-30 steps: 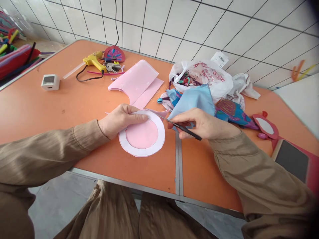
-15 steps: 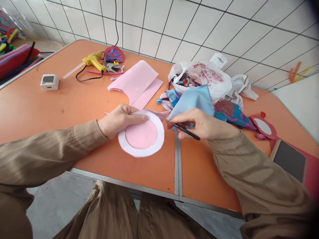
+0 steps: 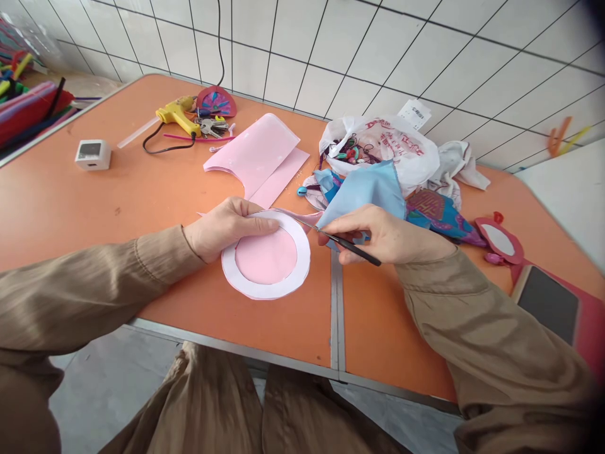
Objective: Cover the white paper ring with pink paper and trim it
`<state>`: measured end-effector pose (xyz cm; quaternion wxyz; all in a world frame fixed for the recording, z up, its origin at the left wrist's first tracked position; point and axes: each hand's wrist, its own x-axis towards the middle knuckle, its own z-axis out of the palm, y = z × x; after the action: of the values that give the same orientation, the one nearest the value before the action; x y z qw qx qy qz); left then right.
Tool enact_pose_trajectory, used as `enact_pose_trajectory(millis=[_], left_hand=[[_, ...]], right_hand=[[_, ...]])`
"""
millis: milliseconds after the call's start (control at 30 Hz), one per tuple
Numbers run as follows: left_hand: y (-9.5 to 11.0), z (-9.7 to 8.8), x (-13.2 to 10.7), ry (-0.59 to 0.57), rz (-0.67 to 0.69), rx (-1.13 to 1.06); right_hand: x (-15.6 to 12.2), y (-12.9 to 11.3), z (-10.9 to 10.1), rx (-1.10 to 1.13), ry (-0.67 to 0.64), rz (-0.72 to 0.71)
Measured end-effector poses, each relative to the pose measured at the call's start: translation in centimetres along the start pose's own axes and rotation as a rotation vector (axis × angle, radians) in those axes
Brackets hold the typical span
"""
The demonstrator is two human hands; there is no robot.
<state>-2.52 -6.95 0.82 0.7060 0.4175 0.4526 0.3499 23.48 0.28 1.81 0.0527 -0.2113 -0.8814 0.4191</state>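
Note:
My left hand [image 3: 227,228] pinches a white paper ring [image 3: 302,261] together with the pink sheet [image 3: 266,257] behind it, thumb on top of the ring's upper edge. Pink shows through the round opening. My right hand [image 3: 378,234] is wrapped round black-handled scissors [image 3: 354,249], whose blades lie along the ring's upper right edge. A narrow pink strip [image 3: 297,217] hangs off there, partly behind the blades. Beyond my hands lies a larger pink sheet [image 3: 255,154], folded over, with a curved cut-out in its near edge.
At the back left are a yellow glue gun [image 3: 176,115], keys [image 3: 213,128] and a white cube device [image 3: 93,155]. Light blue cloth [image 3: 371,192] lies just beyond my right hand, before a white plastic bag [image 3: 411,157]. A dark-screened phone-like object [image 3: 551,309] sits at the right.
The ring and pink sheet have shifted very slightly left in my left hand. The scissors stay at the upper right edge, almost unmoved.

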Motion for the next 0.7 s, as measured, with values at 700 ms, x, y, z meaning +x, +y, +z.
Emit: enact_pose_trajectory(millis=[700], left_hand=[[0.23, -0.13, 0.11, -0.016, -0.072, -0.016]], right_hand=[[-0.1, -0.21, -0.32, 0.026, -0.064, 0.057]])
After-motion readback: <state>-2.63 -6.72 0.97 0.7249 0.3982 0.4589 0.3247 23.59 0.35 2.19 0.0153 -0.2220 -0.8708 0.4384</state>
